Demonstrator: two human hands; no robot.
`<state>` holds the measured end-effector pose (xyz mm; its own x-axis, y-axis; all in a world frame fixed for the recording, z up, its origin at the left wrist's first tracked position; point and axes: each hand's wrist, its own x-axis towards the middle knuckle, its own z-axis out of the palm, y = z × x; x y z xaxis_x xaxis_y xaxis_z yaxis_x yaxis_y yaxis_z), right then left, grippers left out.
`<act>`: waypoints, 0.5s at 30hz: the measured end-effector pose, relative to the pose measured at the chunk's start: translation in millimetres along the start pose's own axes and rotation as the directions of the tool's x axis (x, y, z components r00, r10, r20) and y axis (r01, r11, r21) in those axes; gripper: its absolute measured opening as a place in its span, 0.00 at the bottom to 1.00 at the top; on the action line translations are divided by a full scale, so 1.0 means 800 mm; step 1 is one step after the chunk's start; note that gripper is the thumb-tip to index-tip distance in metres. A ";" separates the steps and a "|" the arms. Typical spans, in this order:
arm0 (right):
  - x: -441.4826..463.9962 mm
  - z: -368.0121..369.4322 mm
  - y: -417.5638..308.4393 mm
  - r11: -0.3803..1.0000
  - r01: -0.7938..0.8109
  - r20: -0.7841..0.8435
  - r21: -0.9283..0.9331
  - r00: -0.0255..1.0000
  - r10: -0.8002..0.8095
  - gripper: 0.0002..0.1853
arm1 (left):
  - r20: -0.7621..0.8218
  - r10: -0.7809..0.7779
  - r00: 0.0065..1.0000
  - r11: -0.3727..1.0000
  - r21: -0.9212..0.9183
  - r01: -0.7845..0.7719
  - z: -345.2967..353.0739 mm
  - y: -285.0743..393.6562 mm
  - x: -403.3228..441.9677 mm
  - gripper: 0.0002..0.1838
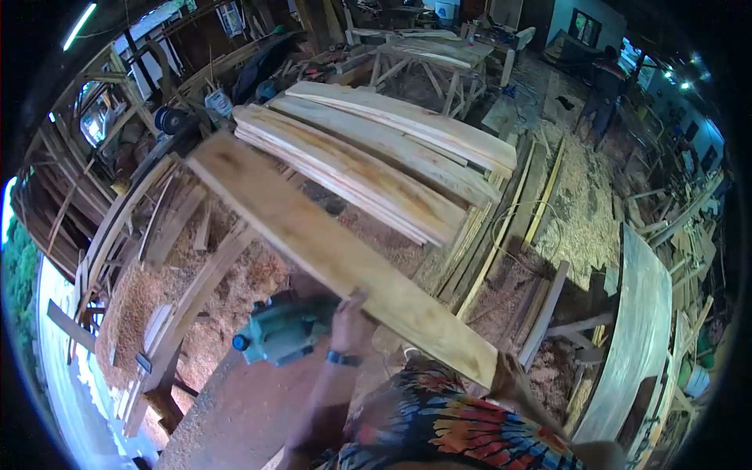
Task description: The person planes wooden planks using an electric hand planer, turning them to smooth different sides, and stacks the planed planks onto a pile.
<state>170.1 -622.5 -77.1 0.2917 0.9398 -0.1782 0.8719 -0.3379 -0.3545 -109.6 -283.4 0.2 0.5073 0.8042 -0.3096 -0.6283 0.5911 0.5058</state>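
The left hand [350, 325] pinches the side of a long wooden plank [337, 243]. The right hand [513, 384] is at its near end, but I can't tell how those fingers bend. The 2 hands sit apart, maybe so the long plank won't tip. It points from 5 o'clock to 10 o'clock. At 7 o'clock, beside the left hand, is a green power tool [286, 335], maybe a planer. At 12 o'clock, pale boards [352, 168] lie flat, likely so they stay put. A person [607, 86] is far off at 2 o'clock.
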 end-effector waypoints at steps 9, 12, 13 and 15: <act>0.062 -0.154 0.054 0.984 -0.176 0.065 -0.031 0.982 0.178 0.65 | 0.215 -0.156 0.964 0.986 -0.016 0.163 -0.010 -0.185 0.238 0.27; 0.098 -0.198 0.058 0.987 -0.149 0.071 -0.062 0.986 0.153 0.65 | 0.117 -0.306 0.945 0.924 -0.203 0.324 0.091 -0.123 0.216 0.19; 0.112 -0.210 0.057 0.989 -0.131 0.067 -0.074 0.988 0.136 0.65 | 0.096 -0.304 0.948 0.944 -0.106 0.313 0.109 -0.104 0.218 0.18; 0.136 -0.234 0.057 0.991 -0.086 0.059 -0.102 0.994 0.092 0.65 | 0.054 -0.302 0.952 0.951 0.090 0.296 0.129 -0.073 0.224 0.16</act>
<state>315.2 -525.7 59.0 0.3471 0.9001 -0.2634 0.8793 -0.4100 -0.2422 78.8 -180.6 -1.9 0.7042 0.5839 -0.4040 -0.3939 0.7946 0.4619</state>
